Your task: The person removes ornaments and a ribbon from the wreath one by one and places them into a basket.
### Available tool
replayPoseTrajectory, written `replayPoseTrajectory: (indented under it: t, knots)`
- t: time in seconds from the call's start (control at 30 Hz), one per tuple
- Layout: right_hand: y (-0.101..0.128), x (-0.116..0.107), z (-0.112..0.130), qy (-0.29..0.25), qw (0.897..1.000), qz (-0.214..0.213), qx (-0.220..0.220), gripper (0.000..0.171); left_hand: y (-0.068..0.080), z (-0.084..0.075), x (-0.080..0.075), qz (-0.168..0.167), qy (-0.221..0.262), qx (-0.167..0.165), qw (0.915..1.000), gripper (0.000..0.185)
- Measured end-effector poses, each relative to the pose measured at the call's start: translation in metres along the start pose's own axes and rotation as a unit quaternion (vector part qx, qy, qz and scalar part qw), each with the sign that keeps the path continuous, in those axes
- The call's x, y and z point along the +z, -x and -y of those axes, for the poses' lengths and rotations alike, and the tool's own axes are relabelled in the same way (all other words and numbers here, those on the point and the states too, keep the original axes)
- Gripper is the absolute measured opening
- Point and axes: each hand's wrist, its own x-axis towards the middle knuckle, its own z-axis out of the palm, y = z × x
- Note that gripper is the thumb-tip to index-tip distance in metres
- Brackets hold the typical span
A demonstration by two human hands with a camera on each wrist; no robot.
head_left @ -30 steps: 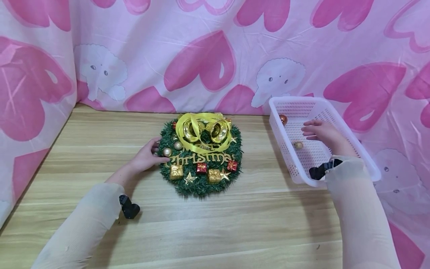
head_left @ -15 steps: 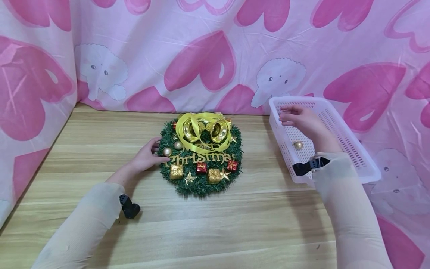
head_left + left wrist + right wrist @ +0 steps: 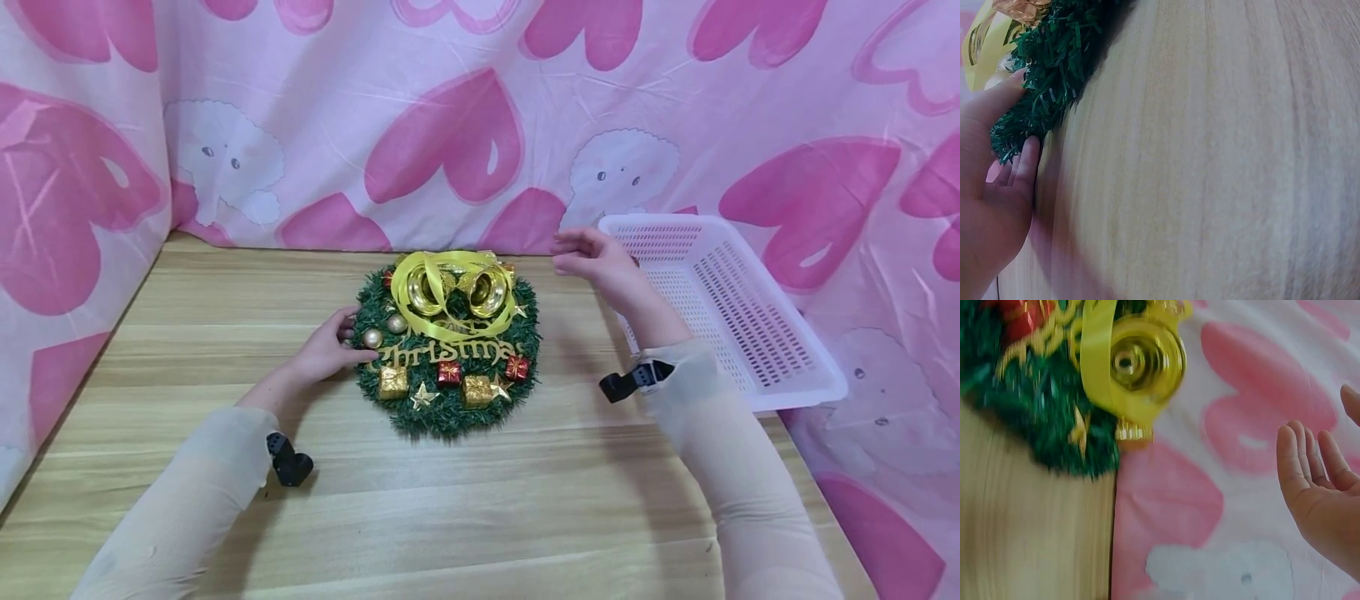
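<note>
Sets out a wooden table (image 3: pixel 450 517) nearest. Grips the left edge of the green wreath (image 3: pixel 450 421) with the left hand (image 3: pixel 322 352), thumb on top, fingers bent round the outer side. Has the wreath lying on the table's far middle, dotted with small gift boxes (image 3: pixel 393 383) and stars (image 3: pixel 424 397), topped at its far part by yellow ribbon (image 3: pixel 401 287) and gold bells (image 3: pixel 491 292). Shows a white basket (image 3: pixel 757 333) far right. Holds the right hand (image 3: pixel 609 271) by its far left corner, fingers nearly together, loosely bent, thumb apart. Ends farthest with a pink curtain (image 3: pixel 322 100).
</note>
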Motion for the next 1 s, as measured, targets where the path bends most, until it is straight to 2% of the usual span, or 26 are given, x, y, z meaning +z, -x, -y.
replayPoseTrajectory:
  t: [0.17, 0.33, 0.47, 1.0]
  knots:
    - [-0.004, 0.024, 0.003, 0.001, 1.0, 0.016, -0.007, 0.046, 0.0, -0.001, -0.001, -0.001, -0.003, 0.0, 1.0, 0.1]
    - [-0.007, 0.046, 0.004, -0.05, 0.998, 0.033, -0.013, 0.047, 0.0, -0.001, -0.001, 0.002, -0.001, -0.002, 1.0, 0.1]
    - [-0.01, 0.064, 0.005, -0.067, 0.996, 0.051, -0.008, 0.047, 0.001, -0.001, 0.0, 0.001, 0.002, 0.0, 1.0, 0.1]
    - [-0.019, 0.151, -0.01, -0.025, 0.989, 0.142, 0.017, 0.051, 0.003, -0.003, 0.001, -0.004, 0.01, -0.002, 0.9999, 0.098]
